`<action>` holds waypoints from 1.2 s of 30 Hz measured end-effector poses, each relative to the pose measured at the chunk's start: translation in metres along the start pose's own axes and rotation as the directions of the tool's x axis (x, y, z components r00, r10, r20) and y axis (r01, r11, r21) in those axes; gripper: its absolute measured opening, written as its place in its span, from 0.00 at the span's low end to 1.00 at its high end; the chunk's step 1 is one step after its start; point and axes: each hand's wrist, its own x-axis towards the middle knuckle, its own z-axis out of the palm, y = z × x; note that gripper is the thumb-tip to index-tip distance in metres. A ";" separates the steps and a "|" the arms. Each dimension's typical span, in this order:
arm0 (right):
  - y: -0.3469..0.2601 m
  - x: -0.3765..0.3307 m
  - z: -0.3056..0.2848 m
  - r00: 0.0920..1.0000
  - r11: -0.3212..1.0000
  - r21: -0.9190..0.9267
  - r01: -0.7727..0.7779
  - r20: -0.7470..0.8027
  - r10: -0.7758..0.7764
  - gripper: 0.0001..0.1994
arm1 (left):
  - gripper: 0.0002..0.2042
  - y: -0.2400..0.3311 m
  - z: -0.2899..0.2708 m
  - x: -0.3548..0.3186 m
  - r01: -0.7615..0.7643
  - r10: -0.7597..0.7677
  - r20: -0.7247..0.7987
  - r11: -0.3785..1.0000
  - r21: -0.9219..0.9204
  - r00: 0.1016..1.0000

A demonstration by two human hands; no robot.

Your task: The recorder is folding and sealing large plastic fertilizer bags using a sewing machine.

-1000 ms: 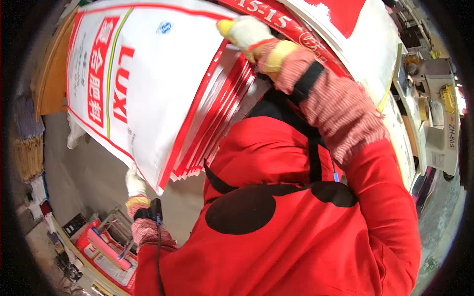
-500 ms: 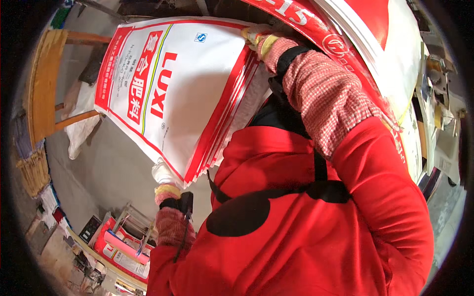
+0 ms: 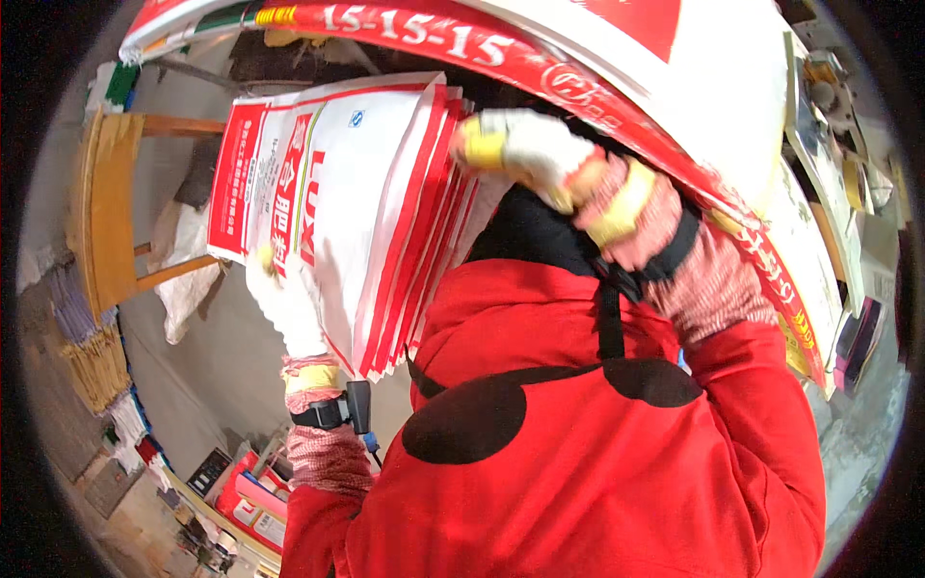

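A stack of white and red woven sacks leans in front of me, its layered red-striped edges fanned toward my body. My left hand, in a white work glove with a yellow patch, is closed on the stack's lower left edge. Part of the glove covers the printed face, and the fingers behind the sacks are hidden. Similarly gloved, my right hand has its bent fingertips against the layered edge near the upper right corner. Motion blur and the hand's angle hide whether those fingers pinch the sacks.
A large red and white sack arches across the top and right, close to my right arm. At left stand a wooden stool and a crumpled white sack. A red package lies at lower left.
The stack has shifted down and fanned out more along its edges. My left hand has moved up along the lower edge. My right hand has come down from the top corner, its elbow drawn in.
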 end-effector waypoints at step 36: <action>-0.131 -0.159 -0.142 0.772 0.935 -0.311 -0.173 -0.632 -0.068 0.14 | 0.15 0.356 0.198 0.004 -0.937 0.843 0.499 0.313 -0.153 0.200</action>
